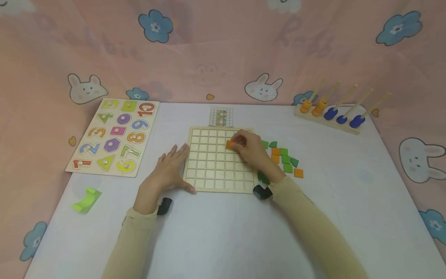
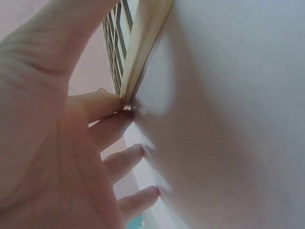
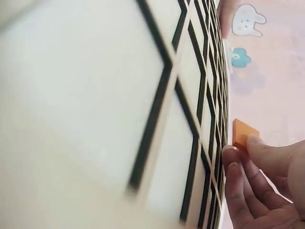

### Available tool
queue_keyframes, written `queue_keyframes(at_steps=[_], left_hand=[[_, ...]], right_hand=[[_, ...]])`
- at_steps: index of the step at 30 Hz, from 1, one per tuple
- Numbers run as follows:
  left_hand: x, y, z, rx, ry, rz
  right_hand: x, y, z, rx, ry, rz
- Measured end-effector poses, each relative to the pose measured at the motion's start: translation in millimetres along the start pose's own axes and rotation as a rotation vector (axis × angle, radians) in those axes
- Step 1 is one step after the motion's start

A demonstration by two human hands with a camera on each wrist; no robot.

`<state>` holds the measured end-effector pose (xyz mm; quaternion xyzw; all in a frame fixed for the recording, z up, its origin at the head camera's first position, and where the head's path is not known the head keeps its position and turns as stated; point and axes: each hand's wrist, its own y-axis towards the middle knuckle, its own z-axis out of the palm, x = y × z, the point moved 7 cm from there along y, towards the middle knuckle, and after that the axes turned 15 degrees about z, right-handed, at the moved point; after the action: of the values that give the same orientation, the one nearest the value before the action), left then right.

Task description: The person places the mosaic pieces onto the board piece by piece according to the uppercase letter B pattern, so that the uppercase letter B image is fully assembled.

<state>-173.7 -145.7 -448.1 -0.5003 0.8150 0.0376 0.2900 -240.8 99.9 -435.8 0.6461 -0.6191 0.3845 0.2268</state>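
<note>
A wooden grid board (image 1: 209,170) with square cells lies flat on the white table. My right hand (image 1: 251,149) is over its upper right part and pinches an orange square tile (image 1: 228,144) between thumb and fingers. In the right wrist view the orange tile (image 3: 244,132) is held at a tilt near the grid surface. Spread along the board's left side, my left hand (image 1: 166,170) touches the edge with its index finger and thumb. The left wrist view shows these straight fingers (image 2: 107,107) at the board's rim (image 2: 143,47).
Loose orange, green and dark green tiles (image 1: 286,159) lie right of the board. A small pattern card (image 1: 221,117) sits behind it. A number puzzle (image 1: 111,135) is at left, a light green curved block (image 1: 86,200) nearer. A peg stand (image 1: 329,120) is back right.
</note>
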Motion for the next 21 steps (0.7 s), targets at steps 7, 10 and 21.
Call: queue_keyframes(at_steps=[7, 10, 21], left_hand=[[-0.9, -0.5, -0.5, 0.004, -0.015, -0.012], [-0.8, -0.9, 0.0, 0.01, -0.019, -0.013], [-1.3, 0.6, -0.4, 0.006, -0.012, -0.007]], right_hand=[[16.9, 19.9, 19.9, 0.039, 0.059, -0.008], [23.4, 26.6, 27.1, 0.049, 0.037, -0.006], [36.1, 37.7, 39.0, 0.052, -0.111, 0.024]])
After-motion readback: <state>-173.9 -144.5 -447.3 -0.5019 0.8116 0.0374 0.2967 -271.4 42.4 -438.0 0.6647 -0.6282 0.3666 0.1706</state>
